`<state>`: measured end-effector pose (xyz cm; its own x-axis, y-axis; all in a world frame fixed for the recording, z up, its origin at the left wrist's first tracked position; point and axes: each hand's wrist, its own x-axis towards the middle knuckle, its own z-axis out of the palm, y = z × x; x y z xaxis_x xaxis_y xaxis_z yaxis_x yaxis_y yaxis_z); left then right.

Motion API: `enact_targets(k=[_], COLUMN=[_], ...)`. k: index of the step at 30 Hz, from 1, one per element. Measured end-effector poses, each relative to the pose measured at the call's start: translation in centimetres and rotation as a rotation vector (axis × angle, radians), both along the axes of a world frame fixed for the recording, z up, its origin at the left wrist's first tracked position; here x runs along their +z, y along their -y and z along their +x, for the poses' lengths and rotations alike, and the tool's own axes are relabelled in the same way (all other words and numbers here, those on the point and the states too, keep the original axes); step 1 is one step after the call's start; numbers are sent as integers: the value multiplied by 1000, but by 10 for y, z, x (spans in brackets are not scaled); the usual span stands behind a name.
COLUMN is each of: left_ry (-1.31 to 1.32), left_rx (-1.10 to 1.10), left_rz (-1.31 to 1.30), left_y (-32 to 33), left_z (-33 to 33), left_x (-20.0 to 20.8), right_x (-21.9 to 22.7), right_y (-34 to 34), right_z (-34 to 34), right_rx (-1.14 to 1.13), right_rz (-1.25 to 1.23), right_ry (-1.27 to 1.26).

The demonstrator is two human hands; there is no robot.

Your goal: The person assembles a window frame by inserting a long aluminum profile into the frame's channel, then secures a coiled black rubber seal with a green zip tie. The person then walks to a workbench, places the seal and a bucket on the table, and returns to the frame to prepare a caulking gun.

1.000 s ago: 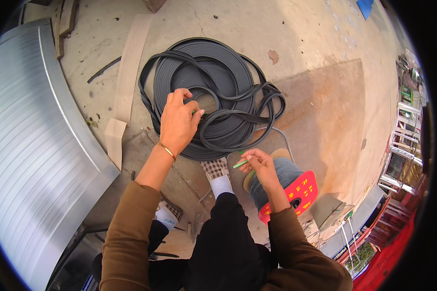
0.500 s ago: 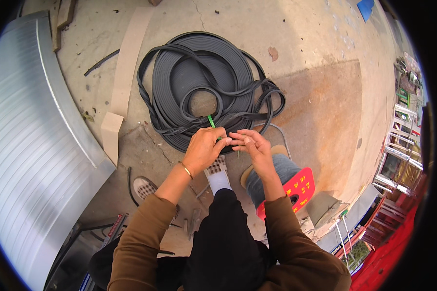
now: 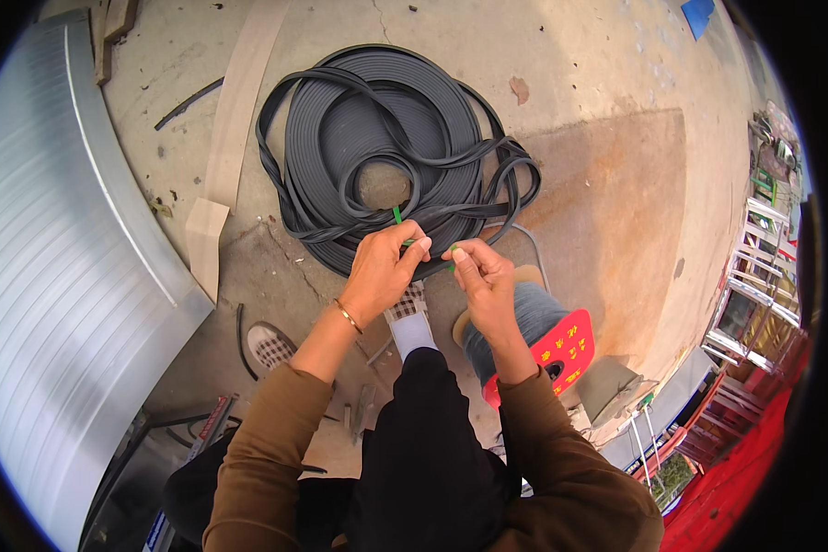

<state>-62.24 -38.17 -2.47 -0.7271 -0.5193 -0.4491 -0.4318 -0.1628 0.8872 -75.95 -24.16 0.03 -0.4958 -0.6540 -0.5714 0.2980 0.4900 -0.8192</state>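
A large coil of flat black rubber strip [image 3: 460, 110] lies on the ground ahead of me, with loose twisted lengths over its top and right side. A narrow green tie [image 3: 396, 214] sticks up by the small inner loop at the coil's near side. My left hand [image 3: 384, 265] is closed in a pinch on that tie, over the coil's near edge. Just to its right, my right hand [image 3: 485, 274] pinches another bit of green, apparently the tie's other end. Whether the two green bits join is hidden by my fingers.
A spool of grey line [image 3: 524, 317] with a red flange [image 3: 570, 345] lies below my right forearm. Ribbed metal sheeting [image 3: 55, 267] fills the left side, beside a long cardboard strip [image 3: 239, 110]. My checked shoe [image 3: 269, 345] stands near a black offcut [image 3: 242, 340]. White frames [image 3: 741, 308] stand far right.
My right hand's fingers, stretched toward the left hand before, have curled into a pinch on the green tie. The hands are slightly farther apart. The view has shifted a little.
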Motion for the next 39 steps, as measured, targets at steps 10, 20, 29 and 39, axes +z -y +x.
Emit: enact_targets(k=[10, 20, 29, 39], left_ry=[-110, 2, 35, -37], left_rx=[121, 129, 71, -127], left_rz=[105, 166, 43, -331], left_y=[0, -17, -10, 9], left_z=[-1, -14, -12, -14], left_x=[-20, -39, -42, -32], right_x=[-48, -56, -50, -57], right_y=[44, 18, 15, 20], right_z=[2, -10, 15, -3], right_rx=[1, -117, 37, -72], right_rz=[-100, 64, -143, -119], right_ry=[-151, -127, -464, -342])
